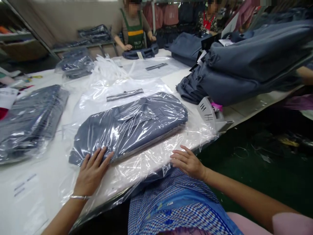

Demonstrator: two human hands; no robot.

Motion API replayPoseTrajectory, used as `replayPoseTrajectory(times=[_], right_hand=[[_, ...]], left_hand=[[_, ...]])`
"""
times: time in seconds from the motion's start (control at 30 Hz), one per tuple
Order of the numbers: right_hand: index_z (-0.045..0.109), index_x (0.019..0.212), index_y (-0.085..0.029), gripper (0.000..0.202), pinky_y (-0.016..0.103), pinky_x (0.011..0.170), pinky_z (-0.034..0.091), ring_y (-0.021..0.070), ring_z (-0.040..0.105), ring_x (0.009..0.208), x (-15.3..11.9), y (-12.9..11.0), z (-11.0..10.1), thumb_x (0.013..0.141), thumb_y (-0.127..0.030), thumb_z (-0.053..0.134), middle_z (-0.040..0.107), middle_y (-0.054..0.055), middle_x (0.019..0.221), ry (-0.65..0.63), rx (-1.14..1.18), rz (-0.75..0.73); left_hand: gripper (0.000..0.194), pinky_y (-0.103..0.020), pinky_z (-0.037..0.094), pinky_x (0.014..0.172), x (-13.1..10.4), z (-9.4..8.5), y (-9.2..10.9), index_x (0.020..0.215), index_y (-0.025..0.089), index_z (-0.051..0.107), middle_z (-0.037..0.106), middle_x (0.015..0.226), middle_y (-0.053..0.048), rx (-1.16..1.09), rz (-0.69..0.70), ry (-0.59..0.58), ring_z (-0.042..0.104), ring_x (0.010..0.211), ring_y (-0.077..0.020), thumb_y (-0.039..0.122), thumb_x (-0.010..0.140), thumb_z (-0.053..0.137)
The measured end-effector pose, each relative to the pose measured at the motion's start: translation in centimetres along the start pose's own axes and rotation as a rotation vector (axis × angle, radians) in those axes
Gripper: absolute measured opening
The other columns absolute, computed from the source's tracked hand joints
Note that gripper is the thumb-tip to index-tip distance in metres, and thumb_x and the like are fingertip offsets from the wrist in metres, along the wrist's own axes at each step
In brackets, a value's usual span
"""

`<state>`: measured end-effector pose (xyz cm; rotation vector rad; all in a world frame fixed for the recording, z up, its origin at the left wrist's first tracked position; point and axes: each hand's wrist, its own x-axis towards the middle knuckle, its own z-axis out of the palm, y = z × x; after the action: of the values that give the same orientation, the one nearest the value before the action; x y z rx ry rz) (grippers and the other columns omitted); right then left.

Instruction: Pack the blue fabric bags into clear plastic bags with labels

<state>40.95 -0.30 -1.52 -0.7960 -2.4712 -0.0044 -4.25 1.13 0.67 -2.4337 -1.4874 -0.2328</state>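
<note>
A dark blue bag [137, 122] in clear plastic wrapping lies flat on the white table in front of me. My left hand [91, 171] rests on its near left end, palm down with the fingers spread. Loose clear plastic [146, 160] spreads out along the near side of the bag to the table edge. Just above that edge, my right hand [188, 162] is held with its fingers apart and nothing in it; whether its fingertips touch the plastic I cannot tell.
More plastic-wrapped bags [29, 120] are stacked at the left. Unwrapped blue bags [234, 65] are piled at the right, beside a marked paper [206, 112]. Clear plastic bags [124, 93] lie behind the wrapped one. Across the table a person in a green apron [134, 29] handles another bag.
</note>
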Motion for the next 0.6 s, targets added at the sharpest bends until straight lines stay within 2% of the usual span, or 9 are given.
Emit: replayPoseTrajectory(times=[0.1, 0.2, 0.27, 0.37, 0.43, 0.5, 0.6], right_hand=[[0.065, 0.105, -0.024, 0.022, 0.044, 0.11, 0.036, 0.0152, 0.064, 0.102, 3.0, 1.2, -1.5, 0.093, -0.012, 0.051, 0.073, 0.0, 0.099, 0.08, 0.062, -0.03], [0.066, 0.1, -0.023, 0.019, 0.039, 0.103, 0.04, 0.0158, 0.062, 0.095, 8.0, 3.4, -3.6, 0.094, -0.014, 0.051, 0.072, 0.002, 0.099, 0.152, 0.041, 0.007], [0.066, 0.098, -0.022, 0.016, 0.037, 0.097, 0.042, 0.0179, 0.06, 0.095, 12.0, 5.3, -3.8, 0.095, -0.019, 0.05, 0.07, 0.004, 0.101, 0.158, -0.005, 0.057], [0.065, 0.096, -0.02, 0.017, 0.032, 0.084, 0.042, 0.0196, 0.059, 0.094, 17.3, 8.1, -1.7, 0.097, -0.024, 0.048, 0.068, 0.007, 0.101, -0.04, -0.055, 0.186], [0.065, 0.092, -0.021, 0.015, 0.028, 0.076, 0.041, 0.0188, 0.059, 0.091, 19.4, 9.7, 0.5, 0.095, -0.025, 0.051, 0.068, 0.006, 0.096, -0.18, -0.05, 0.237], [0.065, 0.088, -0.021, 0.013, 0.025, 0.072, 0.039, 0.0174, 0.06, 0.088, 20.0, 10.8, 2.6, 0.093, -0.027, 0.054, 0.068, 0.004, 0.092, -0.234, -0.027, 0.238], [0.065, 0.091, -0.021, 0.016, 0.025, 0.071, 0.038, 0.0166, 0.061, 0.087, 19.4, 11.7, 4.3, 0.094, -0.03, 0.052, 0.068, 0.003, 0.093, -0.229, 0.004, 0.246]], left_hand=[[0.054, -0.056, 0.025, 0.116, -0.2, 0.5, -0.5, 0.147, 0.031, 0.034, 0.032, 0.156, -0.009, 0.048, 0.023, 0.005, 0.03, 0.144, -0.0307, 0.024, 0.095, 0.046], [0.056, -0.055, 0.026, 0.116, -0.4, 0.9, -0.9, 0.148, 0.033, 0.031, 0.032, 0.156, -0.009, 0.082, 0.041, 0.012, 0.03, 0.143, -0.0298, 0.023, 0.095, 0.045], [0.057, -0.054, 0.027, 0.116, -0.5, 1.1, -1.1, 0.149, 0.034, 0.03, 0.031, 0.156, -0.008, 0.101, 0.05, 0.006, 0.031, 0.143, -0.029, 0.02, 0.095, 0.043], [0.058, -0.054, 0.029, 0.115, -0.5, 1.0, -1.1, 0.149, 0.035, 0.028, 0.03, 0.157, -0.008, 0.149, 0.066, -0.021, 0.031, 0.143, -0.0294, 0.02, 0.095, 0.043], [0.057, -0.055, 0.031, 0.114, -0.4, 0.8, -1.0, 0.149, 0.035, 0.029, 0.03, 0.157, -0.008, 0.172, 0.066, -0.035, 0.031, 0.143, -0.0301, 0.023, 0.095, 0.045], [0.056, -0.055, 0.032, 0.113, 0.0, 0.4, -0.8, 0.148, 0.037, 0.031, 0.032, 0.156, -0.008, 0.165, 0.052, -0.05, 0.032, 0.142, -0.0297, 0.023, 0.095, 0.045], [0.055, -0.056, 0.035, 0.112, 0.7, -0.9, -0.6, 0.146, 0.038, 0.033, 0.035, 0.155, -0.007, 0.083, 0.023, -0.102, 0.035, 0.141, -0.0294, 0.026, 0.094, 0.049]])
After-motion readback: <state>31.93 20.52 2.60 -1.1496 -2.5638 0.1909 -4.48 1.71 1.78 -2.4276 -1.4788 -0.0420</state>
